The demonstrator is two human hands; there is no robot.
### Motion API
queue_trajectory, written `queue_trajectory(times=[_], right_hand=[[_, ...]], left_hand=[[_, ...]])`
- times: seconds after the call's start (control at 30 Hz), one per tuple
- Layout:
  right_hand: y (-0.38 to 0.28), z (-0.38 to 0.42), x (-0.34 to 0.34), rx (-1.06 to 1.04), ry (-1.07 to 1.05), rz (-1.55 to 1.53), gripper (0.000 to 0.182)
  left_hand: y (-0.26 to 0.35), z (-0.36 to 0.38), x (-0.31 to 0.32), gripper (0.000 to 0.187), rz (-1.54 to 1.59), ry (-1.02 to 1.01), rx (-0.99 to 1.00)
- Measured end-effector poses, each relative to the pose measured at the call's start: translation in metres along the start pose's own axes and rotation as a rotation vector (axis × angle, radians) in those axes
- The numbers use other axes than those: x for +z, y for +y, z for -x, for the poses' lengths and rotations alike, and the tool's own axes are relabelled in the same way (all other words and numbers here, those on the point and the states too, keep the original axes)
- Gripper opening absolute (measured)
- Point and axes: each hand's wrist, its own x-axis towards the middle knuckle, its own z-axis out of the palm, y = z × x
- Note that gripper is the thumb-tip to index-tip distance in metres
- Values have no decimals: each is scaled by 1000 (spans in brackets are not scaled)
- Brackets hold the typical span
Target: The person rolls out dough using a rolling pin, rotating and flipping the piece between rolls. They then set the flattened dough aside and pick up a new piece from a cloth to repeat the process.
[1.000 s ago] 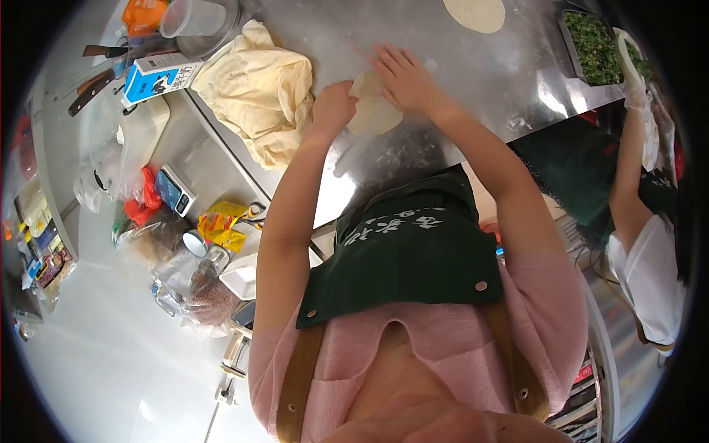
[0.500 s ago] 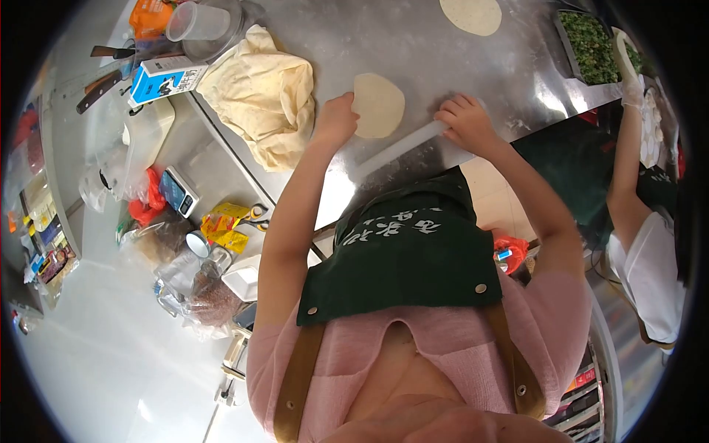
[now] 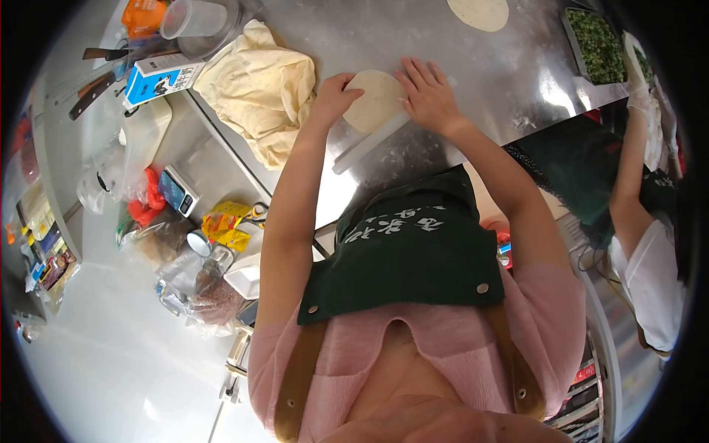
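Note:
A thin round dough wrapper (image 3: 371, 103) lies on the steel worktop in front of me. At its left edge my left hand (image 3: 336, 100) is closed, with the thumb over the rim of the dough. My right hand (image 3: 430, 97) lies flat with fingers stretched out at the wrapper's right edge. Its palm rests over the upper part of a pale rolling pin (image 3: 369, 145), which slants along the near side of the wrapper. The hand hides the pin's far end. Another flat dough round (image 3: 481, 10) lies farther back.
A cream cloth (image 3: 255, 92) is heaped left of my left hand, beside a milk carton (image 3: 162, 77) and a clear plastic tub (image 3: 193, 18). A tray of chopped greens (image 3: 597, 48) stands at the right, near a co-worker's gloved hand (image 3: 641, 96). A digital scale (image 3: 177, 190) sits at left.
My right hand has moved left from the pin's right end to the wrapper's edge, fingers now stretched out. The pin has shifted slightly left. My left hand has come up slightly at the wrapper's rim.

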Motion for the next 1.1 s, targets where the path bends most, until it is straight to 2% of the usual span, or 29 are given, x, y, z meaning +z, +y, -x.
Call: queue_trajectory(times=[0.03,0.13,0.23,0.3,0.37,0.43,0.53,0.63,0.73,0.83,0.93,1.1], right_hand=[[0,-11,-1,-2,6,20,56],[-2,-59,10,3,28,70,57],[-2,-64,13,-3,45,73,58],[4,-33,10,-39,22,41,58],[4,6,0,-10,-102,-9,60],[8,37,-16,-46,-73,-138,60],[22,68,-25,-180,-76,-163,45],[25,81,-37,-125,-106,-217,37],[30,80,-51,-106,-78,-211,36],[30,58,-54,-124,-72,-207,37],[35,26,-46,-219,-56,-188,39],[34,-15,-34,-212,-208,-205,40]], left_hand=[[0,-6,1,37,11,-13,-27],[0,-24,-4,38,-252,-160,12],[18,-28,-5,41,-471,-303,-12],[30,-23,1,36,-603,-248,52],[37,-9,10,30,-718,-160,121],[43,7,22,23,-817,-35,203],[67,38,31,21,-840,-2,207],[99,63,14,18,-429,-17,122],[62,53,12,23,-100,138,-7],[14,33,23,27,-444,116,36],[5,28,22,28,-322,130,-9],[8,26,14,31,-21,105,-9]])
